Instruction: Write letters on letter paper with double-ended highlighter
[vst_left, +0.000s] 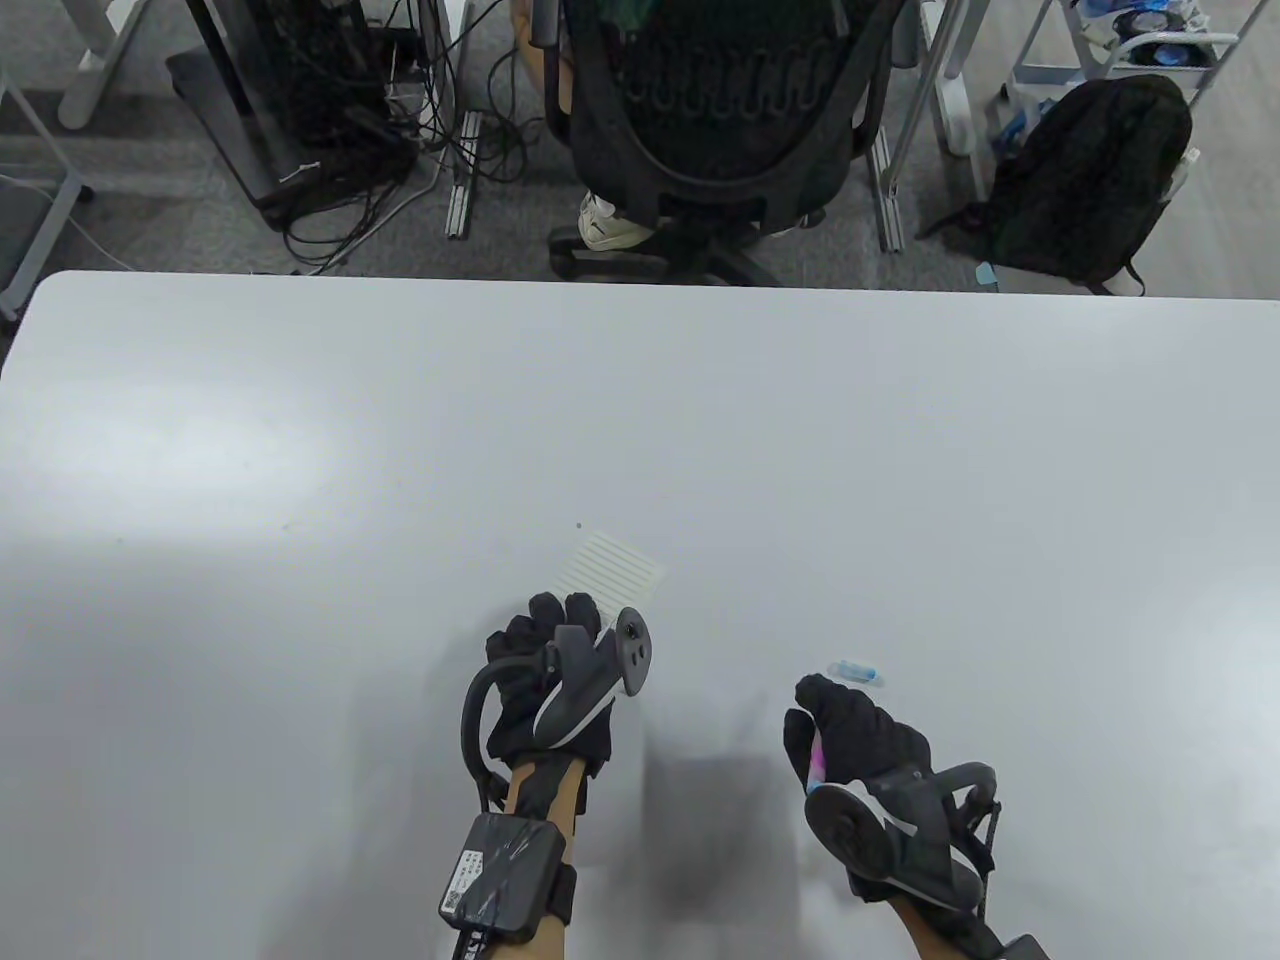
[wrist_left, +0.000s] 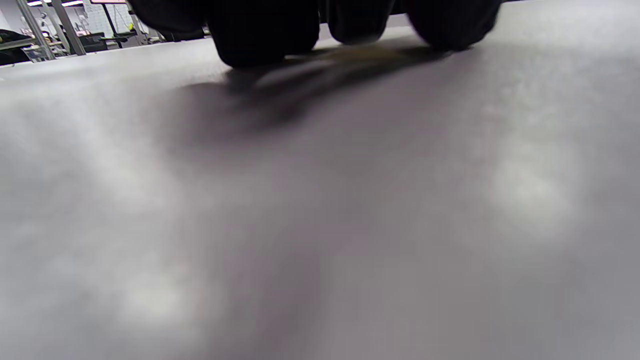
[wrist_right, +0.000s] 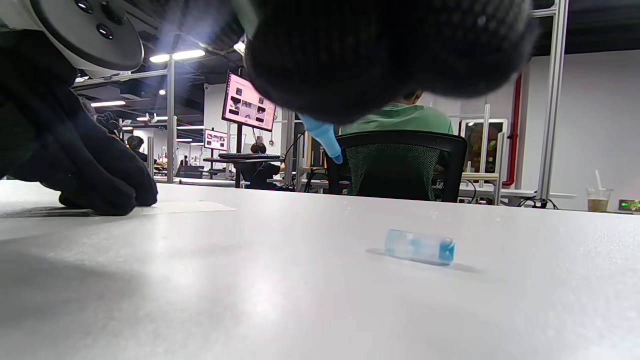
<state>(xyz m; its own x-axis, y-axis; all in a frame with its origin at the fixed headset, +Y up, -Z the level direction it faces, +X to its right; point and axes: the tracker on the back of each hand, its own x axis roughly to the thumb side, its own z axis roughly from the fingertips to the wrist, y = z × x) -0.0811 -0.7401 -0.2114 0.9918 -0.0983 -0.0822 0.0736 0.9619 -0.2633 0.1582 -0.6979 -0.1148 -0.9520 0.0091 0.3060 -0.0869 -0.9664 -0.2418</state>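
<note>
A small sheet of lined letter paper (vst_left: 612, 565) lies flat on the white table (vst_left: 300, 450). My left hand (vst_left: 548, 640) rests on the sheet's near edge, fingers bent down onto it; the left hand (wrist_right: 75, 165) also shows in the right wrist view, beside the paper (wrist_right: 190, 206). My right hand (vst_left: 850, 735) grips the highlighter (vst_left: 818, 758), whose pink end shows by the palm. Its blue tip (wrist_right: 325, 137) pokes out below the fingers, above the table. The clear blue cap (vst_left: 858, 671) lies just beyond the right hand; the cap (wrist_right: 420, 247) rests on its side.
A black office chair (vst_left: 710, 110) with a seated person stands beyond the table's far edge. A black backpack (vst_left: 1090, 180) sits on the floor at the right, cables (vst_left: 340, 130) at the left. The left wrist view shows only blurred tabletop and fingertips (wrist_left: 270, 35).
</note>
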